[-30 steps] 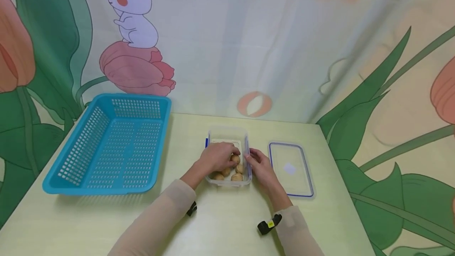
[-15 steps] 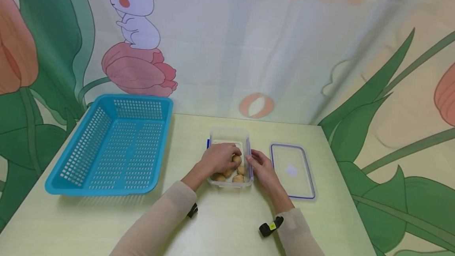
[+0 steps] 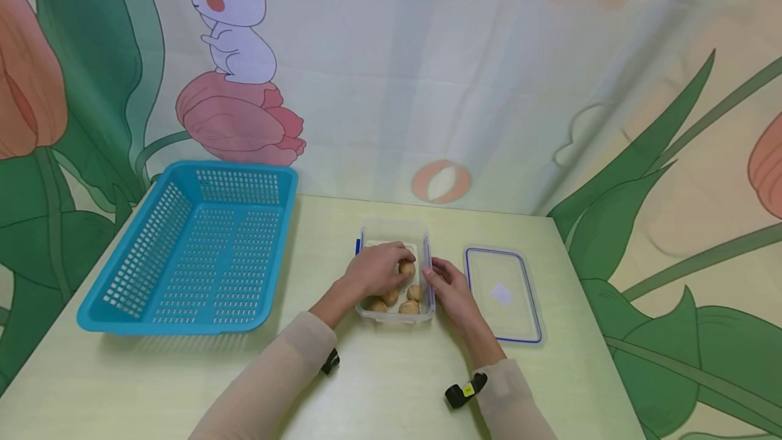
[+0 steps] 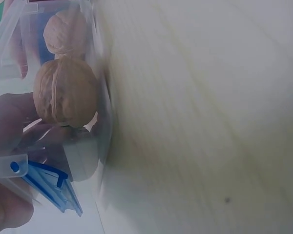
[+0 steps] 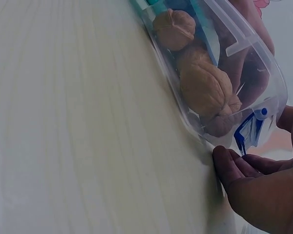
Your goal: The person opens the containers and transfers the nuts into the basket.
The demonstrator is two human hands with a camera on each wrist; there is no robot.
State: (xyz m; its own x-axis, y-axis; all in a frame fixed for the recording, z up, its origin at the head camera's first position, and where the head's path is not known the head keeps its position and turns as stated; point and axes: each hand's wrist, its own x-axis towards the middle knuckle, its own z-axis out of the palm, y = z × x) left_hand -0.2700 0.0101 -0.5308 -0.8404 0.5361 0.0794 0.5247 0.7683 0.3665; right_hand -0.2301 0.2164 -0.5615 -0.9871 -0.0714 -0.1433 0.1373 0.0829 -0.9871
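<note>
A clear plastic food container (image 3: 397,318) with blue side clips stands uncovered on the table, several walnuts (image 3: 409,307) at its near end. My left hand (image 3: 375,269) reaches in from the left and pinches one walnut (image 3: 406,269) between thumb and fingers. In the left wrist view two walnuts (image 4: 67,95) show through the wall, the hand behind them. My right hand (image 3: 453,294) holds the container's right side, thumb near the rim. The right wrist view has its fingers (image 5: 228,163) bent beside the blue clip (image 5: 251,129).
The container's clear lid (image 3: 502,293), edged with a blue seal, lies flat just right of the right hand. A blue perforated basket (image 3: 259,314) stands on the left of the table (image 3: 379,386). A printed curtain (image 3: 391,87) hangs behind the table's far edge.
The walnut in my left hand has risen slightly, away from the others at the near end. My right hand stays at the container's side.
</note>
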